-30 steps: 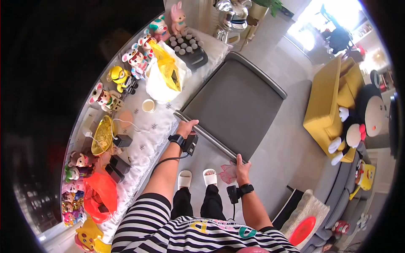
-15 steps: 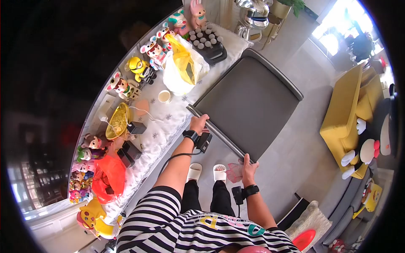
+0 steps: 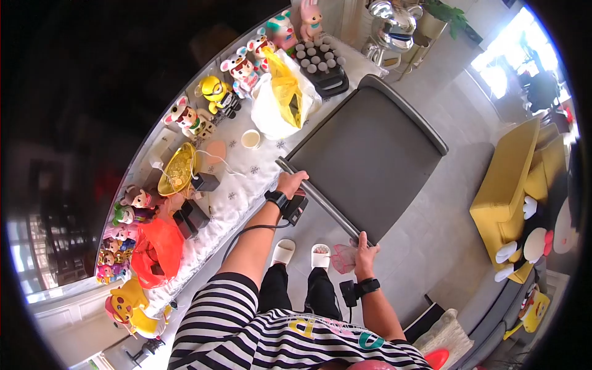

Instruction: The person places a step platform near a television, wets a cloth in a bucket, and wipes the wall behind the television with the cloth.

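A grey rectangular board with raised dark rims, like a tray or chair seat point(image 3: 370, 154), lies in front of me beside the cloth-covered table. My left hand point(image 3: 291, 184) is wrapped round the near rim at its left end. At the right end of the same rim, my right hand point(image 3: 365, 254) grips the corner, thumb on top. A thin pink mesh thing point(image 3: 343, 258) hangs by my right hand; whether the fingers hold it too is unclear. Both wrists wear black straps with small devices and cables.
On the left table point(image 3: 237, 185) stand toy figures, a white and yellow bag point(image 3: 280, 102), a paper cup point(image 3: 251, 139), a gold dish point(image 3: 179, 169) and a red bag point(image 3: 157, 250). A yellow armchair point(image 3: 509, 185) and a grey sofa point(image 3: 478, 330) are to the right.
The view has swung, so the table, board and hands appear further right. Both hands keep their grip on the rim. The yellow armchair also sits further right.
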Motion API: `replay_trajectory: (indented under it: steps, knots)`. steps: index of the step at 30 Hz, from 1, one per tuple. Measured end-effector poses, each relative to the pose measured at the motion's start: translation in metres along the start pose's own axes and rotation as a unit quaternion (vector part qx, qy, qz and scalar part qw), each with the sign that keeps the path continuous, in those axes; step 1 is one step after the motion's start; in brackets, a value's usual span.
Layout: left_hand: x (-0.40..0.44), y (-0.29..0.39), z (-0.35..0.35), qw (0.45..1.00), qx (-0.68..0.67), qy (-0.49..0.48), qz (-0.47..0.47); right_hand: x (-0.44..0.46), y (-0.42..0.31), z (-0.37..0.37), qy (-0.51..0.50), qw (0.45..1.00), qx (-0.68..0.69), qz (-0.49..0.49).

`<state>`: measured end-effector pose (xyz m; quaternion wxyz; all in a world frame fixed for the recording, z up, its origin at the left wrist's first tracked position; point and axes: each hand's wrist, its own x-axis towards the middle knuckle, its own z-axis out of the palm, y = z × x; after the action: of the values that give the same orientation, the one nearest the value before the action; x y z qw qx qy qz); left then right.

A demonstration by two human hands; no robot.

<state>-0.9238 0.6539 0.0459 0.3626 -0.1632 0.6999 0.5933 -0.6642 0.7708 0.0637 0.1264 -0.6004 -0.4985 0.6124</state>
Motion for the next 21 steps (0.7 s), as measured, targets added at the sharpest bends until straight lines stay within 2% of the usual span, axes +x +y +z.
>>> replay_trajectory:
  steps: [1, 3, 6, 7, 9, 12, 14, 15, 16, 18, 19, 21]
  knots:
    - [-0.002, -0.002, 0.0, 1.0, 0.0, 0.003, 0.002, 0.001, 0.003, -0.001, -0.001, 1.0, -0.003, 0.005]
    - [0.003, -0.009, -0.006, 0.999, 0.035, -0.017, -0.008, 0.005, 0.006, -0.006, -0.001, 0.996, -0.09, 0.01]
    - [-0.009, -0.005, -0.018, 0.997, 0.066, -0.019, 0.032, 0.015, 0.017, -0.012, -0.048, 0.996, -0.076, 0.016]
    - [-0.021, 0.002, -0.027, 0.995, 0.093, -0.034, -0.02, 0.02, 0.022, -0.014, -0.042, 0.996, -0.075, 0.011]
    - [-0.054, 0.016, -0.052, 0.993, 0.066, -0.093, -0.009, 0.035, 0.039, -0.015, -0.031, 0.99, -0.135, -0.014]
    - [-0.185, 0.073, -0.074, 0.981, -0.012, -0.168, 0.092, 0.034, 0.032, -0.013, -0.013, 0.986, -0.165, -0.028]
    - [-0.279, 0.104, -0.089, 0.949, -0.032, -0.245, 0.194, 0.031, 0.022, -0.015, -0.075, 0.986, -0.146, 0.018]
    - [-0.326, 0.112, -0.095, 0.92, -0.036, -0.268, 0.285, 0.03, 0.017, -0.017, -0.099, 0.986, -0.132, 0.038]
    - [-0.372, 0.12, -0.099, 0.892, -0.05, -0.268, 0.359, 0.026, 0.012, -0.016, -0.115, 0.981, -0.157, 0.022]
    - [-0.45, 0.119, -0.106, 0.823, -0.096, -0.21, 0.518, 0.022, 0.006, -0.015, -0.07, 0.969, -0.237, 0.027]
    - [-0.479, 0.115, -0.111, 0.826, -0.119, -0.178, 0.522, 0.026, 0.007, -0.019, -0.084, 0.959, -0.27, 0.012]
    - [-0.533, 0.102, -0.123, 0.784, -0.143, -0.189, 0.573, 0.051, 0.021, -0.024, -0.18, 0.951, -0.249, 0.041]
